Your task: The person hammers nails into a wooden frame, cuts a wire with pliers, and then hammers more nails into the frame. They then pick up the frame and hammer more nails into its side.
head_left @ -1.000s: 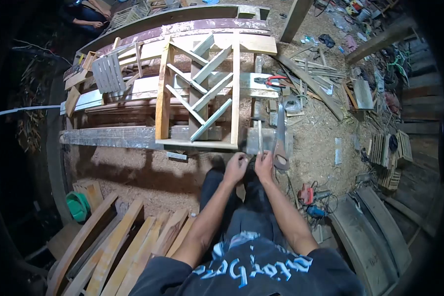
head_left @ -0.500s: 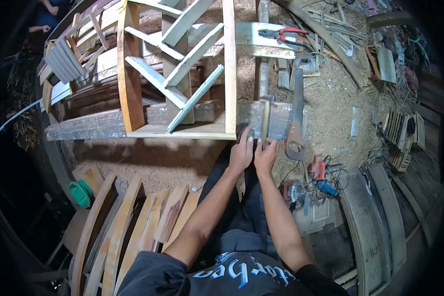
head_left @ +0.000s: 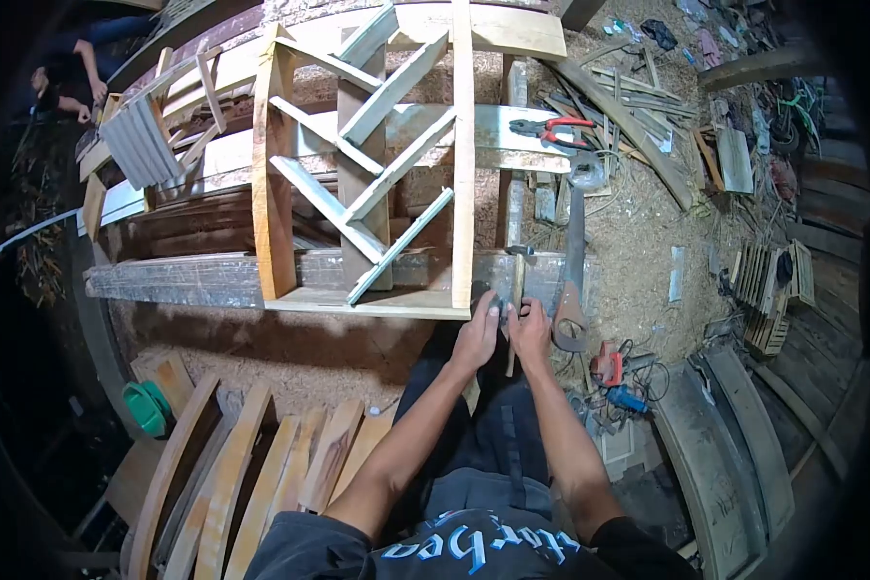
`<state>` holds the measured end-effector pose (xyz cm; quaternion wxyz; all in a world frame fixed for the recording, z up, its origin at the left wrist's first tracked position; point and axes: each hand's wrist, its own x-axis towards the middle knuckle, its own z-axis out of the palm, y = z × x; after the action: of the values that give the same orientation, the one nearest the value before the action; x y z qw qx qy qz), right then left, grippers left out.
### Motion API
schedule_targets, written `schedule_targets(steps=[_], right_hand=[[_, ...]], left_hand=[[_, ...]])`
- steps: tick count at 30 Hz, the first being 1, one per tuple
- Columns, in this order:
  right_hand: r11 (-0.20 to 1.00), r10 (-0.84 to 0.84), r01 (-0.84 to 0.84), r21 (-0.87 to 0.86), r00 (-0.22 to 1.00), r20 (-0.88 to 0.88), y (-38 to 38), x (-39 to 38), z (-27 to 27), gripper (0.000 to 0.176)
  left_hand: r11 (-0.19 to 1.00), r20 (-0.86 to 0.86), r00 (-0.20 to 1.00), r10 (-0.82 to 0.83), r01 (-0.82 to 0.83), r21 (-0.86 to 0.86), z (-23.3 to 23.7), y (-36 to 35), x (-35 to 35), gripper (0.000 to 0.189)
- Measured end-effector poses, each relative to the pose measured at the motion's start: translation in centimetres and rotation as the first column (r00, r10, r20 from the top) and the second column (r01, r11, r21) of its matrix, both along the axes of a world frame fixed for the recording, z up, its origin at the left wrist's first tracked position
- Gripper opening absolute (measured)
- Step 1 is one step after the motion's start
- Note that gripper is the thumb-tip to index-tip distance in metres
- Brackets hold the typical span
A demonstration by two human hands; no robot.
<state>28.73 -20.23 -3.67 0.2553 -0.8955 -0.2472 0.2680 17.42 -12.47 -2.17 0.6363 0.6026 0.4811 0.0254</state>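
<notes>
My left hand (head_left: 476,340) is at the front of the worn beam, close to the lower right corner of a wooden frame (head_left: 462,193) with slanted slats. Its thumb and fingers are drawn together. Beside it, my right hand (head_left: 532,336) has curled fingers over the handle of a hammer (head_left: 518,278). The hammer's head rests on the beam (head_left: 541,271), and its handle end shows below the hands. I cannot tell what small thing, if any, the fingertips pinch. Right of the hammer lies a handsaw (head_left: 574,261) with a wooden grip.
Red-handled pliers (head_left: 556,130) lie on a pale board behind. A red power tool (head_left: 607,365) sits on the sawdust at right. Curved planks (head_left: 227,464) stand at lower left near a green container (head_left: 145,411). Another person's arm (head_left: 92,72) shows at upper left.
The view has tilted up, so the bench, frame and tools sit lower in the picture. My hands remain close together at the hammer handle, and more of its lower end shows.
</notes>
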Motion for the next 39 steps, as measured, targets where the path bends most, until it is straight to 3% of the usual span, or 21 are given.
schedule_targets(steps=[2, 10, 12, 16, 20, 25, 32, 39], right_hand=[[1.000, -0.013, 0.012, 0.007, 0.999, 0.033, 0.3, 0.4, 0.5, 0.032], [0.986, -0.128, 0.124, 0.111, 0.992, 0.024, 0.2, 3.6, 2.7, 0.023], [0.972, -0.171, 0.167, 0.165, 0.985, 0.013, 0.6, 4.8, 3.8, 0.019], [0.974, -0.154, 0.153, 0.169, 0.988, -0.009, 0.9, 7.6, 4.8, 0.017], [0.958, -0.138, 0.160, 0.240, 0.985, -0.107, 0.2, 10.7, 4.8, 0.016], [0.949, 0.065, -0.036, 0.314, 0.995, -0.081, -1.6, 15.9, 3.2, 0.012], [0.948, 0.149, -0.113, 0.296, 0.983, -0.104, -3.5, 22.0, 2.3, 0.012], [0.956, 0.034, -0.005, 0.294, 0.995, -0.092, -6.0, 26.9, 2.6, 0.012]], left_hand=[[0.991, 0.143, 0.988, 0.057, -0.073, 0.110, 0.1, -0.3, 0.2, 0.048], [0.978, 0.204, 0.959, 0.198, -0.207, 0.022, -0.1, -1.2, 2.7, 0.046], [0.984, 0.196, 0.970, 0.141, -0.159, 0.081, 0.9, -0.5, 3.8, 0.045], [0.972, 0.158, 0.975, 0.154, -0.178, 0.153, 1.2, -0.8, 6.0, 0.039], [0.909, 0.127, 0.976, 0.176, -0.211, 0.360, 1.9, -0.7, 8.6, 0.034], [0.847, 0.084, 0.969, 0.233, -0.245, 0.472, 0.3, -1.3, 11.6, 0.031], [0.811, 0.143, 0.943, 0.300, -0.331, 0.483, 0.0, -3.4, 18.3, 0.029], [0.841, 0.223, 0.952, 0.212, -0.293, 0.455, 1.6, -3.7, 25.4, 0.028]])
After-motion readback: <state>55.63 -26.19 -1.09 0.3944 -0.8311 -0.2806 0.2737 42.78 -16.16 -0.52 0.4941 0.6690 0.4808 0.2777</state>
